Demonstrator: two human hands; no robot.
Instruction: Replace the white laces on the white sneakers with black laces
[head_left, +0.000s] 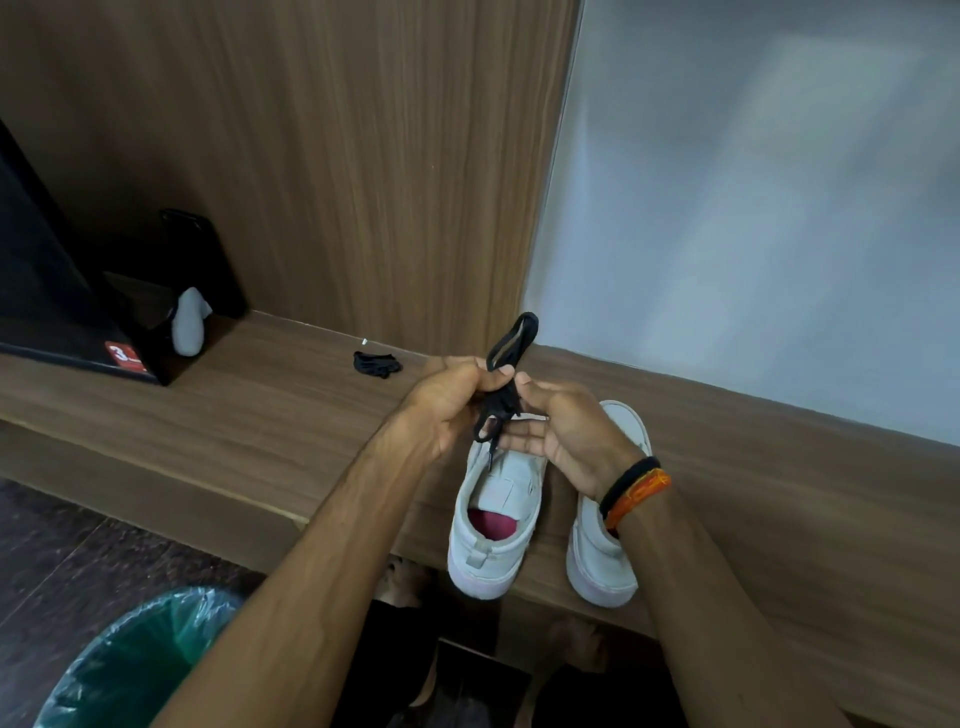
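Both hands meet above the wooden shelf (234, 415), close together, with the forearms coming up from the bottom of the view. Left hand (449, 402) has its fingers curled, and the thumb and forefinger pinch a black lace (511, 340) near its top, where a loop of the lace stands up above the fingertips. Right hand (563, 431) is turned with the palm to the left, its fingers half bent, and the thumb and forefinger hold the same lace just beside the left thumb; this wrist carries a black and an orange band (636, 491). Between the two palms the lace is bunched, and one end hangs down to the tongue of the left sneaker (493, 525). This white sneaker stands on the shelf with its heel over the front edge, and no lace shows in it. Right sneaker (605, 551) stands just beside it, partly hidden by the right wrist. Farther left on the shelf lies a second black lace (377, 362) in a small bundle. Down at the lower left stands a bin with a green bag (140, 670).
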